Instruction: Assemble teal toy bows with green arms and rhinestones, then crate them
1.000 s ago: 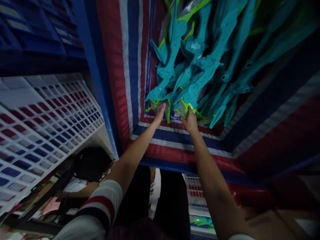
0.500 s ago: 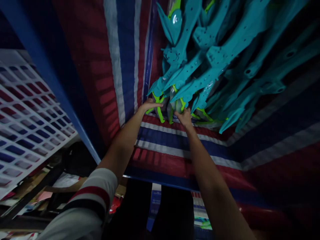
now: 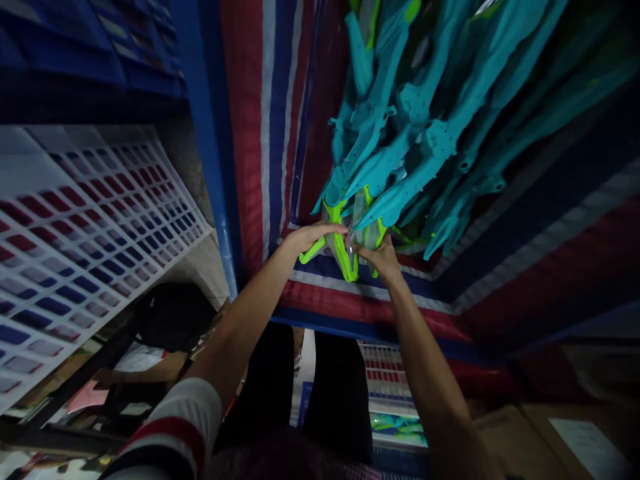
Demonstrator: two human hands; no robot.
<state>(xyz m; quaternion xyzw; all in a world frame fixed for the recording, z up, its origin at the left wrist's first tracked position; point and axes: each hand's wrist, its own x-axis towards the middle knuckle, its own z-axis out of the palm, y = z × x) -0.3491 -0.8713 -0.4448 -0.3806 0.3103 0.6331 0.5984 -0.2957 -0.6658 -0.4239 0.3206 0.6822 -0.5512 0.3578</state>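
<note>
Long teal plastic parts with holes and pegs lie bunched in a container lined with red, white and blue striped cloth. Lime-green legs and clear panels sit at their near ends. My left hand is closed around the green end of the leftmost part, its thumb side lying across the front. Just to the right, my right hand grips the green and clear end of the neighbouring part; some of its fingers are hidden behind it.
A blue frame post rises along the container's left side. Beyond it hangs a white slatted basket, with a dark bag below. At lower right stands a cardboard box. More teal and green parts lie below the container.
Both hands have drawn the green ends of the parts nearer to me, over the striped cloth. My view has shifted, showing more of the white basket.
</note>
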